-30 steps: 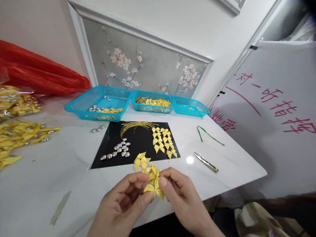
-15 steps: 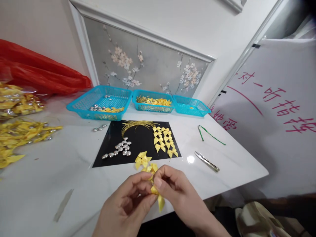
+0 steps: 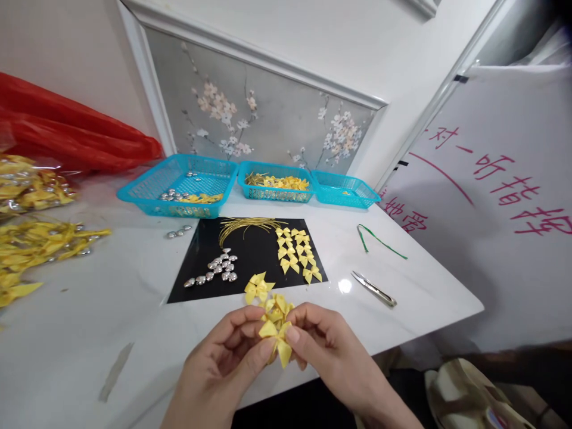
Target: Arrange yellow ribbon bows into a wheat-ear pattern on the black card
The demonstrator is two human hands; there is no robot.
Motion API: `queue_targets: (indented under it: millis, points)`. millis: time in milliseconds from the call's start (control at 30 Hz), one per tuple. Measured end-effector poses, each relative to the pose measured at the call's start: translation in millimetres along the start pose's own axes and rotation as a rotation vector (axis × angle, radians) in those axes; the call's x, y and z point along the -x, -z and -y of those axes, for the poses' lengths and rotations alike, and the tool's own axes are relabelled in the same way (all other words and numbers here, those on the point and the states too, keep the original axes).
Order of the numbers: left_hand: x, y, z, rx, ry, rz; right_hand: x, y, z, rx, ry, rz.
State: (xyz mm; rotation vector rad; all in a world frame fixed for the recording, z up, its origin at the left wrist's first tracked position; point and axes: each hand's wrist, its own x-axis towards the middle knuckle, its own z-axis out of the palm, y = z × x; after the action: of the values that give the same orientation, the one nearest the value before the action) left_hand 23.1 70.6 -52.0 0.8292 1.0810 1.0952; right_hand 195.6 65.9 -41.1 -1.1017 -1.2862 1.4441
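Near the table's front edge, my left hand (image 3: 227, 357) and my right hand (image 3: 328, 342) pinch a yellow ribbon bow (image 3: 277, 341) from both sides. More yellow bows (image 3: 258, 288) trail from it toward the black mat (image 3: 250, 256). On that mat lie silver beads (image 3: 222, 265) at the left, thin gold ties (image 3: 250, 224) along the back, and rows of yellow bows (image 3: 298, 253) at the right. Whether a bead or tie is between my fingers is hidden.
Three blue baskets (image 3: 179, 207) (image 3: 279, 193) (image 3: 344, 196) line the wall. Silver snips (image 3: 374, 289) and a green tie (image 3: 382, 241) lie right. Yellow ribbon strands with beads (image 3: 49, 244) and a red bag (image 3: 75, 128) are left.
The held bow has turned and spread, so its loops and tails now face up between my hands. My fingertips have moved slightly apart. The view has shifted a little.
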Motion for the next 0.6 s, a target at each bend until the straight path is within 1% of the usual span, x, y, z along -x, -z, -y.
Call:
queue_targets:
  millis: [133,200,300,333,400,500,533,600]
  points:
    - [4.6,-6.3,-5.1,0.091,0.021,-0.059,-1.3,0.1,2.1,-0.004,-0.012,-0.014]
    - [4.3,-7.9,-7.3,0.085,0.008,-0.091,-1.5,0.8,3.4,0.008,-0.009,0.000]
    - [0.2,-5.9,-6.2,-0.002,-0.010,-0.058,-2.1,5.6,3.7,0.067,0.002,0.031]
    - [-1.3,-4.6,-4.6,-0.031,-0.017,-0.040,-3.3,9.1,3.8,0.120,0.010,0.024]
    - [-3.5,-2.0,-0.8,-0.078,-0.045,-0.039,-9.2,19.9,4.9,0.335,0.061,-0.044]
    - [-3.2,-0.3,4.7,-0.119,-0.099,-0.128,-27.8,41.4,8.4,0.684,0.170,-0.201]
    - [-2.4,-0.2,6.1,-0.126,-0.105,-0.152,-35.9,48.0,9.3,0.750,0.184,-0.240]
    - [-0.6,-0.1,8.5,-0.136,-0.091,-0.176,-52.7,57.5,9.6,0.819,0.169,-0.276]
